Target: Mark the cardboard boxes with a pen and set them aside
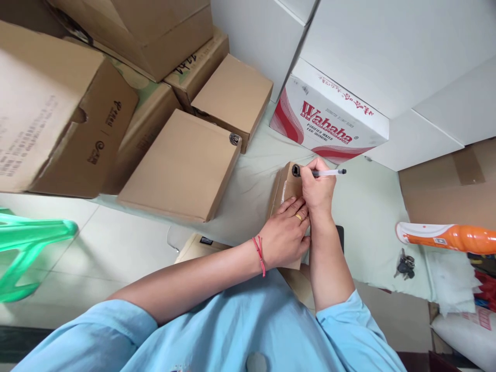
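A pen [337,172] with a pale barrel is gripped in my right hand [320,194], its back end pointing right. That hand rests at the top of a small cardboard box [277,187], near a dark mark [296,170] at the box's corner. The pen tip is hard to make out against the mark. My left hand [287,227], with a ring and a red string bracelet, lies flat over the same box, fingers stretched out beside the right wrist. Both hands cover much of the box. A dark flat object [340,237] shows partly behind the right forearm.
A flat cardboard box [182,168], with a similar dark corner mark, and several other cartons stand left. A white-and-red Wahaha carton [329,116] is behind. Keys [405,264] and an orange bottle [457,236] lie right. A green stool [34,243] stands at far left.
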`<action>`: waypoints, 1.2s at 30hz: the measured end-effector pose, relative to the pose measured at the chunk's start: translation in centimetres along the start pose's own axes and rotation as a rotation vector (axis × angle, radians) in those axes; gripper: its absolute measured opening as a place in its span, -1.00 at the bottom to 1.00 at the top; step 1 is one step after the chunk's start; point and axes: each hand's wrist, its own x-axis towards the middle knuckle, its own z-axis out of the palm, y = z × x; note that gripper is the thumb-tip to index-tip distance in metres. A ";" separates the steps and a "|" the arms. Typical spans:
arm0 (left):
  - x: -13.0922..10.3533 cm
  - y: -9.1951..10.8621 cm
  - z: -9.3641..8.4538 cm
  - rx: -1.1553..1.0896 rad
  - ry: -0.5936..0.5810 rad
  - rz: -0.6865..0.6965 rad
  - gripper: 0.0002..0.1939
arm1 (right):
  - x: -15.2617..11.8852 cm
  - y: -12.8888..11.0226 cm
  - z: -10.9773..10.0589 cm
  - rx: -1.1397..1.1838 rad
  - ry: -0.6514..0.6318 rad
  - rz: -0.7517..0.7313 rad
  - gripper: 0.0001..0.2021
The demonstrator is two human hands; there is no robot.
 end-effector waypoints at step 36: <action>-7.5 1.3 -0.5 -0.232 0.186 -0.671 0.13 | -20.3 21.7 -25.6 -0.658 0.488 0.528 -0.14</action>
